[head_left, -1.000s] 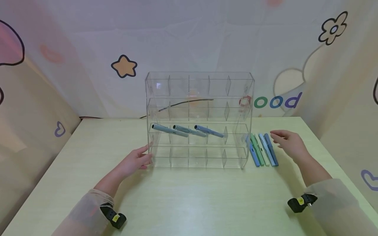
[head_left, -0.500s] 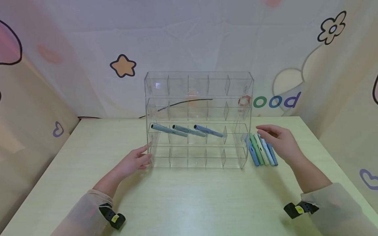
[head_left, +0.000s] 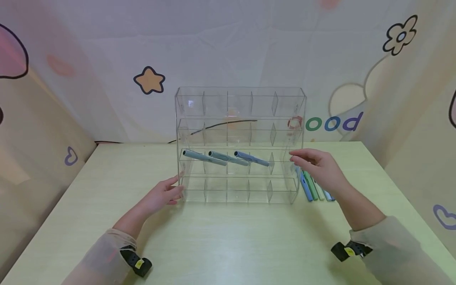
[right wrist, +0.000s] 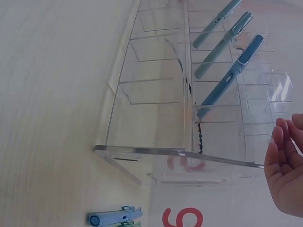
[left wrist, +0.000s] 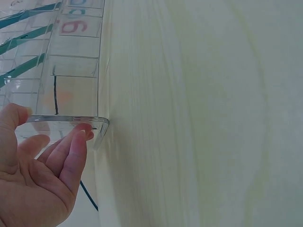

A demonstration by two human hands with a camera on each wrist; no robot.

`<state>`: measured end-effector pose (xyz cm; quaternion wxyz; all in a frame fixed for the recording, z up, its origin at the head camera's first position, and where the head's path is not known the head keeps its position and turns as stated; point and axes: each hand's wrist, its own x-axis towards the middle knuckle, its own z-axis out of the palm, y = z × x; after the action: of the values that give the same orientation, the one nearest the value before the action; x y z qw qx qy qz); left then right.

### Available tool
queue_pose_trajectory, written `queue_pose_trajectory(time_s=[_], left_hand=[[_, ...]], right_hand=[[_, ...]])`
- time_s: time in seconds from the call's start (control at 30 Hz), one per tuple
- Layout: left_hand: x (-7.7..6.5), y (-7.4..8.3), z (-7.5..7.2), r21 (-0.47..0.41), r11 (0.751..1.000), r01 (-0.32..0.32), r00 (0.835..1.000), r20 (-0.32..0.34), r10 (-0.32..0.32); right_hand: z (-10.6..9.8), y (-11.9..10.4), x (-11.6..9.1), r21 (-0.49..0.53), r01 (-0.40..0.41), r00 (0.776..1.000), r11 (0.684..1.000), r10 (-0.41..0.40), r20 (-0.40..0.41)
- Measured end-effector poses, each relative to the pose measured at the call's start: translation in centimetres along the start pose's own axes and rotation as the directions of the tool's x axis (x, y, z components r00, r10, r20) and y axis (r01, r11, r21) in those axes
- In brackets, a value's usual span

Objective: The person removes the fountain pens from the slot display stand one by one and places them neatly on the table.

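A clear acrylic rack (head_left: 238, 184) with rows of compartments stands upright on the table. Three pens lean in its second row from the bottom: a pale teal pen (head_left: 204, 157), another pale teal pen (right wrist: 222, 49) and a blue pen (right wrist: 231, 76). My left hand (head_left: 164, 192) holds the rack's left side wall, thumb at its front edge and fingers against the outer face. Beside the rack's right wall, my right hand (head_left: 318, 166) hovers with loosely bent fingers and thumb near each other, nothing visible between them. It partly covers a row of pens on the table.
Several pens lie side by side right of the rack, among them a blue pen (head_left: 307, 188) and a green pen (head_left: 312, 188). A printed cloth (head_left: 228, 47) hangs behind the pale table (head_left: 235, 241).
My right hand has moved left, from the far side of the loose pens across them to the rack's right wall. The left hand and the rack have stayed put.
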<state>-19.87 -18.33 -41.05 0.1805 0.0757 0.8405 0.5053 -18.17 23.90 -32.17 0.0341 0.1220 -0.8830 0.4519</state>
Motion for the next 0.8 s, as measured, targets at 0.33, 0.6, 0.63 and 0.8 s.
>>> queue_pose_trajectory(time_s=[0.33, 0.6, 0.63, 0.8], left_hand=[[0.1, -0.1, 0.0, -0.006, 1.000, -0.010, 1.000, 0.002, 0.010], [0.1, 0.0, 0.0, -0.004, 1.000, -0.008, 1.000, 0.005, 0.008], [0.1, 0.0, 0.0, -0.002, 1.000, -0.006, 1.000, 0.004, 0.006], [0.0, 0.0, 0.0, 0.003, 1.000, -0.009, 1.000, 0.002, 0.009]], right_hand=[[2.1, -1.5, 1.9, 0.064, 0.021, 0.998, 0.998, -0.025, 0.065], [3.4, -2.4, 3.6, 0.106, 0.045, 0.993, 0.993, -0.056, 0.102], [3.6, -2.5, 3.8, 0.114, 0.046, 0.992, 0.992, -0.058, 0.109], [4.6, -2.7, 4.7, 0.117, 0.063, 0.986, 0.991, -0.080, 0.146]])
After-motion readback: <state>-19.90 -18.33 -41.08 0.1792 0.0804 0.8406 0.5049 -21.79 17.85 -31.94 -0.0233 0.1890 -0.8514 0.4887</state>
